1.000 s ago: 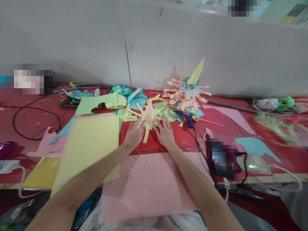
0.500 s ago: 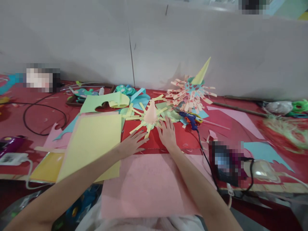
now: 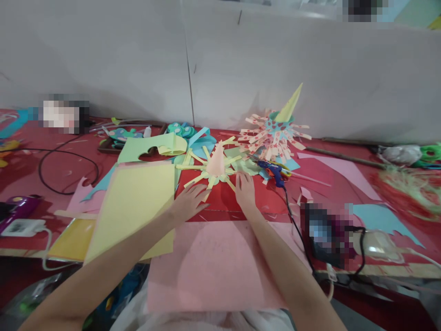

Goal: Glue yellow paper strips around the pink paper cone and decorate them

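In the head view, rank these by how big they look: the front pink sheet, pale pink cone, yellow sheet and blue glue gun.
1. Front pink sheet
2. Yellow sheet
3. Pale pink cone and blue glue gun: too alike to rank

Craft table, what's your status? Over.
Left hand open at yellow strips; right hand beside another. Pink cone upright among them. Blue glue gun near right hand.

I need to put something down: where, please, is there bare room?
Bare: the red sheet between left hand and right hand, before the paper cone; the far half of the pink sheet, between the forearms; the yellow sheet behind the left forearm. Crowded: beyond and right of the cone: scraps, a blue glue gun and a fringed paper piece.
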### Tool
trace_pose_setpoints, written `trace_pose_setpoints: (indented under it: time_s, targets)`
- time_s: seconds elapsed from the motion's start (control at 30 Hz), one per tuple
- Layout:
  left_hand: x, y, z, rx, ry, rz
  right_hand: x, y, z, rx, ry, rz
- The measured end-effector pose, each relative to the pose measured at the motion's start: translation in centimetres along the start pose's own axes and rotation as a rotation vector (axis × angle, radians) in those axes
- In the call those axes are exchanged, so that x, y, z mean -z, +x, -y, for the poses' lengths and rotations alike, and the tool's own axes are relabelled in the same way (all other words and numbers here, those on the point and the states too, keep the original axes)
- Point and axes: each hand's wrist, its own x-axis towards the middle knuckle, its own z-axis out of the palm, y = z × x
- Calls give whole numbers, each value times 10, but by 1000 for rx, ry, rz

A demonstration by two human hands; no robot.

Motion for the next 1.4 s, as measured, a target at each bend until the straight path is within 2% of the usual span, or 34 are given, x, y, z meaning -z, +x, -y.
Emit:
trace_pose_setpoints:
  time_s: [0.1,0.2,0.37,0.5,0.6,0.77,0.83,0.9,1.03,1.2,1.4]
  targets:
    - [5,11,-9,152,-3,-18,4,-1,-6,-81,46,-46]
    - [7,27,-18,264,28,99,8,-3,-9,-136,112,-83]
    - [10,53,-28,345,77,182,9,-5,-8,-161,195,-122]
    - [15,63,-33,373,113,260,13,-5,-8,-167,194,-145]
    - [17,62,-34,377,133,282,31,-1,-15,-175,146,-183]
    - [8,53,-32,388,155,221,81,12,-42,-279,-28,-328]
    - [1,51,-31,390,156,173,95,16,-55,-400,-284,-189]
    - [-7,49,-31,392,149,124,101,18,-65,-461,-331,-117]
    - [-15,48,-27,401,115,40,100,14,-75,-574,-339,3]
    - [-17,48,-19,397,65,-14,98,15,-70,-669,-355,36]
    - [-21,48,-18,407,23,-40,95,31,-66,-715,-357,77]
